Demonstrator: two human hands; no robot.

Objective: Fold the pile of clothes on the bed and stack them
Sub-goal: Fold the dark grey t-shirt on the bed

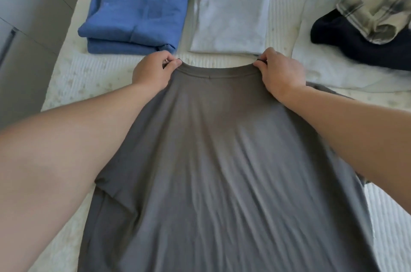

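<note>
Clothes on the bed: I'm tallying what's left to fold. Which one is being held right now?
The grey T-shirt, spread toward the camera; the left hand and right hand pinch its collar. The blue garment and pale garment lie folded, untouched.

A bedroom in a home: a bed [93, 71] with a white ribbed mattress cover carries folded blue trousers [138, 5], a folded pale garment [231, 5] and loose laundry, a plaid shirt [378, 5] among it; grey floor tiles [29, 5] lie alongside.

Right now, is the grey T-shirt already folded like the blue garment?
No, the grey T-shirt hangs unfolded, pinched at its collar by both hands.
</note>
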